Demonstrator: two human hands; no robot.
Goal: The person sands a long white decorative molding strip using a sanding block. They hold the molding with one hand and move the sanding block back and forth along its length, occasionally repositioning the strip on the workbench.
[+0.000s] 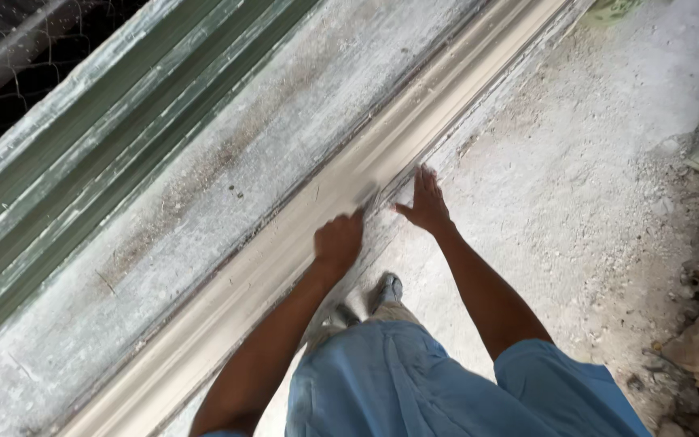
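Shoes and blue garment occupy the nearest zone, on the dusty concrete floor. Left hand is clenched in a fist grip on the pale moulding strip, knuckles up; any tool inside cannot be told. Right hand lies flat, grip released, fingers spread on the strip's lower edge just beside the left. Beyond runs a plaster-caked slab, then green ribbed sheeting and wire mesh.

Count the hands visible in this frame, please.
2. The left hand is closed on the pale moulding strip; the right hand lies spread flat beside it, fingers open. No others show.
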